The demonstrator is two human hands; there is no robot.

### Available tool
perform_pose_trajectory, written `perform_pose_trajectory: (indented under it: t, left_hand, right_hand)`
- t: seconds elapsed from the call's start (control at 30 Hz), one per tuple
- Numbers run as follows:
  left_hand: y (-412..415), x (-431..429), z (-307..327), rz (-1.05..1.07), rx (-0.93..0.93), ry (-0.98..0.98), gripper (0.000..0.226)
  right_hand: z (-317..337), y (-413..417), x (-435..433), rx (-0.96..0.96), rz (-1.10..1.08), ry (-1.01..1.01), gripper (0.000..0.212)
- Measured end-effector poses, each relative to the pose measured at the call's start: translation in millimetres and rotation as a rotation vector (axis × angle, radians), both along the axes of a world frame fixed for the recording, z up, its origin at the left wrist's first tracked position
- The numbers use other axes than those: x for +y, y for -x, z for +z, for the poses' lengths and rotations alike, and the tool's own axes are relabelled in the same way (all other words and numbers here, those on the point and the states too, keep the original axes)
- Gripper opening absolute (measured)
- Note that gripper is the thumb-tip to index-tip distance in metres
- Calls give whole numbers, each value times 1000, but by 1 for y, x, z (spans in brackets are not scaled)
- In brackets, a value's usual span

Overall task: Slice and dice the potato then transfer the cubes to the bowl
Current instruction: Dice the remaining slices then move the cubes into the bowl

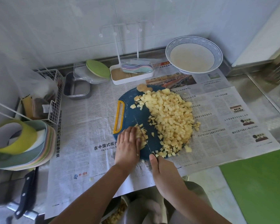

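Note:
A blue cutting board with a yellow handle lies on newspaper. A big heap of potato cubes covers its right half. My left hand lies flat on a small batch of potato strips at the board's near left, fingers straight. My right hand grips the handle of a knife, whose thin blade runs edge-on just right of the left fingers, across the strips. A white bowl with a blue patterned rim stands at the back right, holding nothing that I can see.
A stack of pastel plates with a yellow-green ring sits at the left, a wire rack behind it. A second knife lies at the near left. A metal tray, a white holder and a green board border the newspaper.

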State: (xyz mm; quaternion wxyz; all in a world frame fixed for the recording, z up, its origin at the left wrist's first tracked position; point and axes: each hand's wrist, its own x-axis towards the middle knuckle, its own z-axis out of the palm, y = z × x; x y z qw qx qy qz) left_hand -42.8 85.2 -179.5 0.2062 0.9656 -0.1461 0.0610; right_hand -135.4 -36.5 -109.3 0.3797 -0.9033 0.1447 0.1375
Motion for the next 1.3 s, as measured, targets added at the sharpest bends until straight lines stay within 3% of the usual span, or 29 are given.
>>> perform_pose_trajectory:
  t: [0.37, 0.73, 0.93, 1.1, 1.3]
  left_hand:
    - [-4, 1, -5, -1, 4, -21, 46]
    - [1, 4, 0, -28, 22, 144, 48]
    - [4, 6, 1, 60, 84, 347, 52]
    - [0, 2, -4, 128, 46, 273, 41]
    - [1, 1, -5, 153, 73, 233, 45]
  right_hand:
    - [-15, -33, 17, 71, 27, 197, 51]
    - [-12, -38, 1, -57, -192, -104, 50]
    - [4, -18, 2, -105, -26, -69, 44]
    - [3, -9, 14, -86, -1, -14, 42]
    - [-2, -5, 13, -56, 9, -31, 46]
